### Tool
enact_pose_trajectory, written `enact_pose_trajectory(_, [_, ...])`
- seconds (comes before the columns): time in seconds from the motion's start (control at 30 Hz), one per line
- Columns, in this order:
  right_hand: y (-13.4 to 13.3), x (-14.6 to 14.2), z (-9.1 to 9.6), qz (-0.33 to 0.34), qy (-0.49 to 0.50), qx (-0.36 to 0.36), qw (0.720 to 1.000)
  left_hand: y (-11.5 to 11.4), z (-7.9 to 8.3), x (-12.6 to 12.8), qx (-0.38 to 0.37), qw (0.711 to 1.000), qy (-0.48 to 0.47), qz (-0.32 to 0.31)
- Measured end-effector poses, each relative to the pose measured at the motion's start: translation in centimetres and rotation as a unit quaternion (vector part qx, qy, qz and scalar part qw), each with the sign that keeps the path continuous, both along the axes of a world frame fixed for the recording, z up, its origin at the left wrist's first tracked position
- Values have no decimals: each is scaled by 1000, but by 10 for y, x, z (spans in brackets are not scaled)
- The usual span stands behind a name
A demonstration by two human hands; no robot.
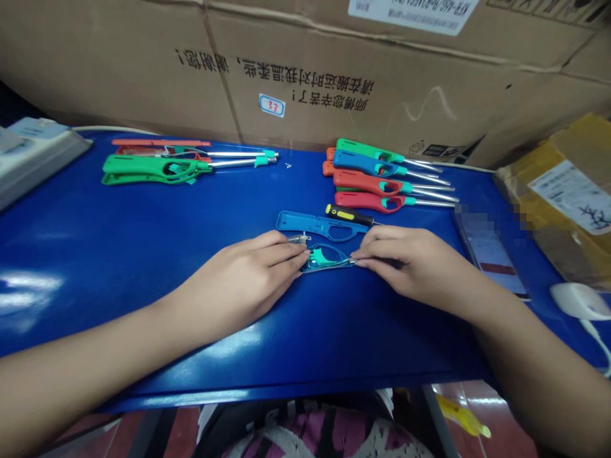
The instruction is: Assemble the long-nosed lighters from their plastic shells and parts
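Note:
My left hand (260,273) is closed over the handle end of an opened blue gas lighter (329,262), whose inner parts and teal trigger (319,257) show. A clear and metal piece (300,239) pokes out beyond its fingers. At the front end of the same lighter, my right hand (405,261) pinches a small metal part, mostly hidden by the fingertips. Just behind lies the loose blue half shell (319,224) of a lighter. A black and yellow screwdriver (348,215) rests against that shell.
Several assembled lighters (367,184) lie at the back right. Opened green and red lighters (157,166) are at the back left, near tiny screws (288,165). A cardboard box (296,76) walls the back. A phone (491,254), a taped parcel (563,197) and a white mouse (580,301) sit right.

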State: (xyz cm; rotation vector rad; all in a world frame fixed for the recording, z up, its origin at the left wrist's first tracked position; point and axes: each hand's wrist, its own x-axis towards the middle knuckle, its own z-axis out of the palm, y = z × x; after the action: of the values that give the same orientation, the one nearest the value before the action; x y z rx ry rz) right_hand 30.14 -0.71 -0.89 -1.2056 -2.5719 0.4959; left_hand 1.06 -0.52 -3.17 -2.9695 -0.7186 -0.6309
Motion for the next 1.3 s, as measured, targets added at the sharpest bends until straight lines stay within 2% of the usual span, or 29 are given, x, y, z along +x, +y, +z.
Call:
enact_pose_trajectory(0.17, [-4, 1, 2, 32, -77, 42, 996, 0, 1, 0, -5, 1000, 10, 7])
enact_pose_trajectory(0.37, [-7, 0, 3, 42, -111, 66, 991, 1, 0, 0, -8, 1000, 14, 13])
enact_pose_trajectory(0.7, [-1, -1, 5, -19, -55, 15, 998, 1, 3, -1, -13, 1000, 20, 7])
enact_pose_trajectory(0.87, [2, -2, 1, 10, -18, 3, 1000, 3, 1, -1, -19, 1000, 4, -2])
enact_pose_trajectory(1.1, [-2, 0, 1, 51, -36, 44, 997, 4, -1, -2, -41, 999, -2, 12])
enact_pose_trajectory(1.3, [-3, -7, 2, 58, -4, 7, 998, 6, -1, -3, -54, 998, -13, 5])
